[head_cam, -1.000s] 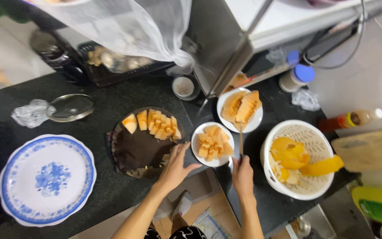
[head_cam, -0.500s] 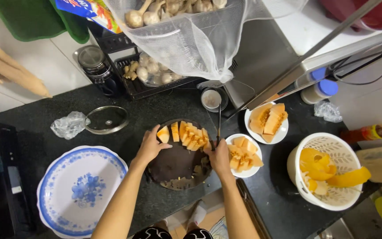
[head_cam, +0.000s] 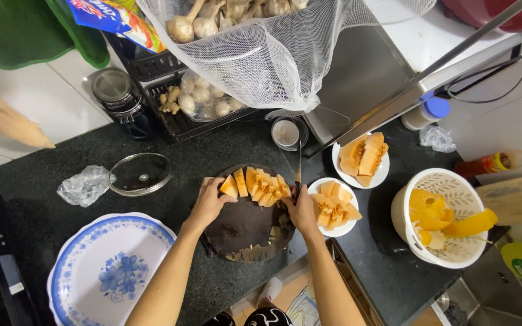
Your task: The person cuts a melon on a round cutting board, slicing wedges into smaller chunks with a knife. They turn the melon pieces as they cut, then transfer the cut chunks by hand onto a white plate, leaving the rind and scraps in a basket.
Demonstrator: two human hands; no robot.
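My left hand rests on the round dark cutting board, fingers curled against the leftmost piece of the orange melon slices lined up along the board's far edge. My right hand is closed around the handle of a knife, whose blade points away from me just beside the right end of the row. The board sits on the black desk right in front of me. Just to its right stands a small white bowl filled with cut melon chunks, and beyond that a white plate with larger pieces. A white basket holding peels stands further right. To my left lie a blue-patterned plate and a glass lid.
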